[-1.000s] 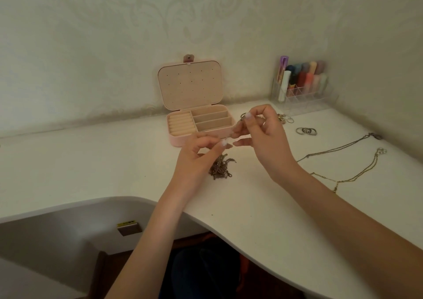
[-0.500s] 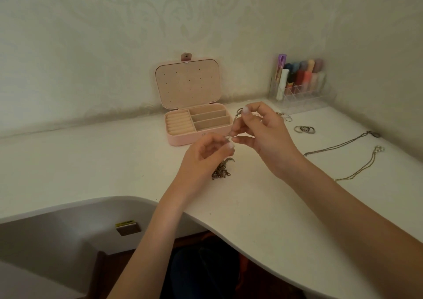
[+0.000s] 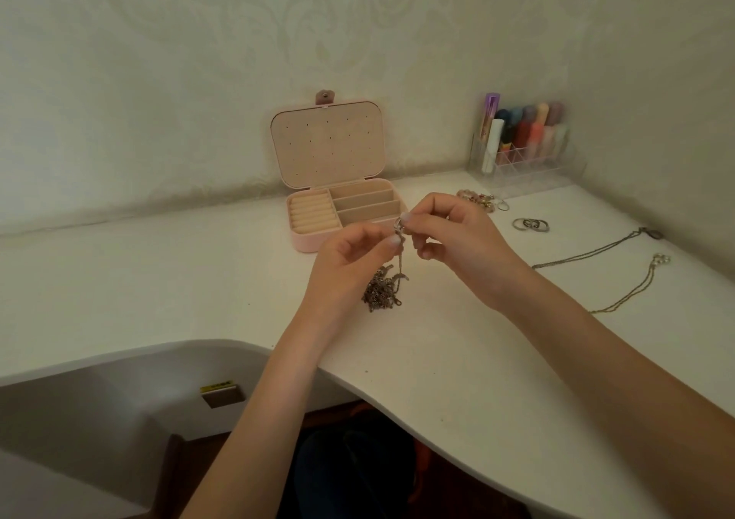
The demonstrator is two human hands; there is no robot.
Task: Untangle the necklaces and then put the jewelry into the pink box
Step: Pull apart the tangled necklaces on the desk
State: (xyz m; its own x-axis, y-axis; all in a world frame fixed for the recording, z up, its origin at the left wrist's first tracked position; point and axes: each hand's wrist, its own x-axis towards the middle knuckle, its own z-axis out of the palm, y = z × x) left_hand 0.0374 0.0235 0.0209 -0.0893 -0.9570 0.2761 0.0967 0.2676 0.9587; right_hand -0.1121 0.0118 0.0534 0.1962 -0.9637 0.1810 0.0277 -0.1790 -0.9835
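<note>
Lifting the chain's ring end [image 3: 399,225] higher than before, my right hand [image 3: 457,248] pinched it at mid-frame; my left hand [image 3: 350,260] pinched just below, tangled necklaces [image 3: 382,288] dangling, knot unresolved.

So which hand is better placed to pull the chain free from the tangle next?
The right hand, probably. It pinches the chain's top end near the clasp, above the tangle lying on the desk, so it can lift. The left hand pinches lower, suited to steadying.
</note>
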